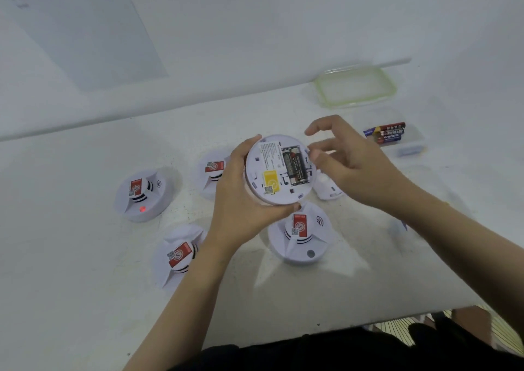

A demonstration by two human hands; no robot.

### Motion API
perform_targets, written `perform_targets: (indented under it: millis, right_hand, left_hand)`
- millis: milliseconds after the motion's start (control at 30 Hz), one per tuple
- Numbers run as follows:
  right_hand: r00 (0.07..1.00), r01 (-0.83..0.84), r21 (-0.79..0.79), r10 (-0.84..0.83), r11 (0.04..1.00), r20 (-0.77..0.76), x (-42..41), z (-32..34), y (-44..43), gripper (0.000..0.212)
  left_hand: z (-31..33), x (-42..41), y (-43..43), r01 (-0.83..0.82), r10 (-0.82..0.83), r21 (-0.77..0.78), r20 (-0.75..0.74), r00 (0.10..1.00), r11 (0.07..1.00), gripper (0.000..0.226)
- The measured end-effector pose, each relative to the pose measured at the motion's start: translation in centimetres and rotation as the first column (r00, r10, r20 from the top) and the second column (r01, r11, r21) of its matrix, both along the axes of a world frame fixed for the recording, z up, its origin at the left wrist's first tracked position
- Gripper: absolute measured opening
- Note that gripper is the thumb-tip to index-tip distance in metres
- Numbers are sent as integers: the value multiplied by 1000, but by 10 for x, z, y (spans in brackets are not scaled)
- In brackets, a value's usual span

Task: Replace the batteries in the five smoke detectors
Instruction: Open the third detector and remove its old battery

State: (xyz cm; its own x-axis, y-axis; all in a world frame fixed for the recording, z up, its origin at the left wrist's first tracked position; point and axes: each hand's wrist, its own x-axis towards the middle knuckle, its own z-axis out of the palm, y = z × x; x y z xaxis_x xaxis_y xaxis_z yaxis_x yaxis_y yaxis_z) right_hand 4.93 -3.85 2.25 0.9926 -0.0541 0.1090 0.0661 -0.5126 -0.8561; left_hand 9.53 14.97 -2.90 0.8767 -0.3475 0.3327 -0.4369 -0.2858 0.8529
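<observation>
A white table fills the view, seen from above. Four other detectors lie on it face up. One is well to the left of the left hand, and one is partly hidden behind that hand. One is just left of the left forearm, and one sits between the forearms, just below the left fingertips.

The left hand grasps the held smoke detector above the table, thumb on its far rim and fingers curled under its near rim. The right hand is released, with fingers loosely bent and nothing visible in them. Its thumb tip is at the detector's right rim, beside the open battery bay.

The likely trouble is that one hand alone carries the detector. A hard pry at a cell could twist it loose and drop it onto the detector below. A freed cell could also roll away and get mixed with the new ones.

Beyond the right hand, a clear tub holds a pack of spare batteries, and its lid lies farther off. Under the right hand is a white plastic piece, probably the removed cover.

The detector's back faces up towards the camera, slightly tilted. Two batteries lie side by side in the bay. Their long axis runs from the left thumb's side to the left fingertips' side. Which end is positive cannot be made out, so a swapped polarity is a further risk.
</observation>
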Motion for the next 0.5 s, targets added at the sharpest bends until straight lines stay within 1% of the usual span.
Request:
perform_targets:
  millis: [33,133,233,333,500]
  right_hand:
    - [1000,-10,2,10,1000,10,-4,0,1,21]
    - [995,25,-91,-16,995,98,-13,-5,-3,21]
    - [993,66,-117,-54,991,108,-20,-12,-12,22]
    - [992,84,-108,-72,991,107,-26,-14,-20,27]
    - [984,129,-83,-117,988,137,-35,-9,-40,30]
  left_hand:
    - [1,-1,-4,13,-13,4,1,1000,1000,100]
    - [1,-3,-15,66,-66,1,6,998,998,101]
    - [4,-6,-28,120,-120,6,24,992,993,101]
    - [4,-7,-41,187,-188,14,55,981,982,102]
    - [4,-10,-63,247,-246,-11,78,966,969,105]
